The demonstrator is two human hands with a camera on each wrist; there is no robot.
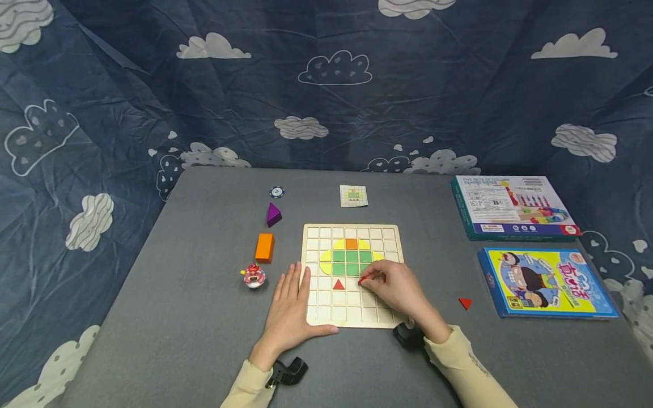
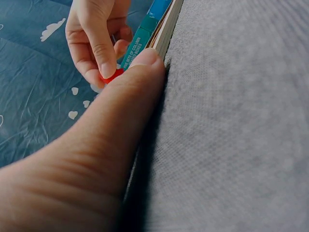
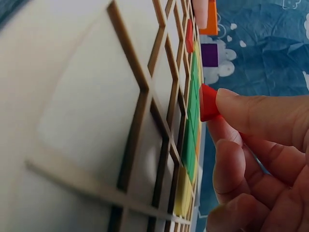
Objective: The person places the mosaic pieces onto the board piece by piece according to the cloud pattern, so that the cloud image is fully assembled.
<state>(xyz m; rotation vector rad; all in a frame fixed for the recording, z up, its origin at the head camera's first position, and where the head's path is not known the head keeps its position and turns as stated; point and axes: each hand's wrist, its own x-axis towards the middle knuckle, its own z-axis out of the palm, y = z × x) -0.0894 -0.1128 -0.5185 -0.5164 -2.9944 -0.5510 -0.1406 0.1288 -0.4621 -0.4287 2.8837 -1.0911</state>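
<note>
A wooden grid board (image 1: pixel 316 313) lies on the table with green squares (image 1: pixel 352 256), yellow rounded pieces (image 1: pixel 325 262) and one orange square (image 1: pixel 351 244) in its upper half. Below the green squares a red triangle (image 1: pixel 339 285) sits in a cell. My right hand (image 1: pixel 395 286) pinches another red triangle (image 3: pixel 207 102) between thumb and fingertips, close over the board near the cells under the green rows. My left hand (image 1: pixel 289 311) rests with straight fingers along the board's left side, its thumb (image 2: pixel 140 72) at the near edge.
A loose red triangle (image 1: pixel 465 304) lies right of the board, beside two boxed sets (image 1: pixel 548 283). Behind the board is a small pattern card (image 1: pixel 353 196). On the left stand a toy figure (image 1: pixel 253 276), an orange block (image 1: pixel 264 248), a purple prism (image 1: pixel 273 215) and a poker chip (image 1: pixel 277 192).
</note>
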